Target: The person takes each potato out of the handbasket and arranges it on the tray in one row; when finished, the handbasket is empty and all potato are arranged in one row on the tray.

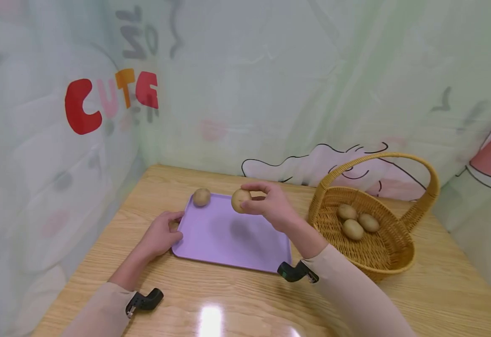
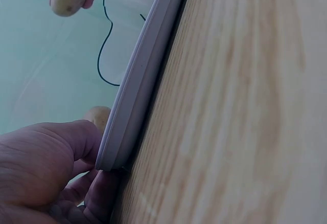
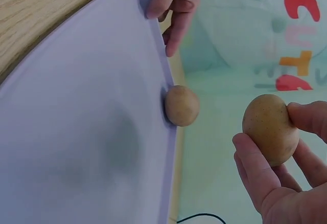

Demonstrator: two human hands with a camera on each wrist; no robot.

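A potato (image 1: 239, 201) is pinched between the thumb and fingers of my right hand (image 1: 274, 208), held in the air over a purple tray (image 1: 216, 236). Its shadow falls on the tray. Another potato (image 3: 182, 106) rests at the tray's far left corner. My left hand (image 1: 161, 235) grips the tray's left edge; in the left wrist view the thumb lies at the rim and curled fingers (image 2: 102, 196) reach beneath it. To the right stands a wicker basket (image 1: 404, 250) with three potatoes inside, one of them pale and nearest me (image 1: 353, 230).
The basket's tall arched handle (image 1: 397, 155) rises at the right, close to my right forearm. A wooden table (image 1: 178, 295) bears everything. Printed fabric (image 1: 245, 93) hangs behind the table and along its left side.
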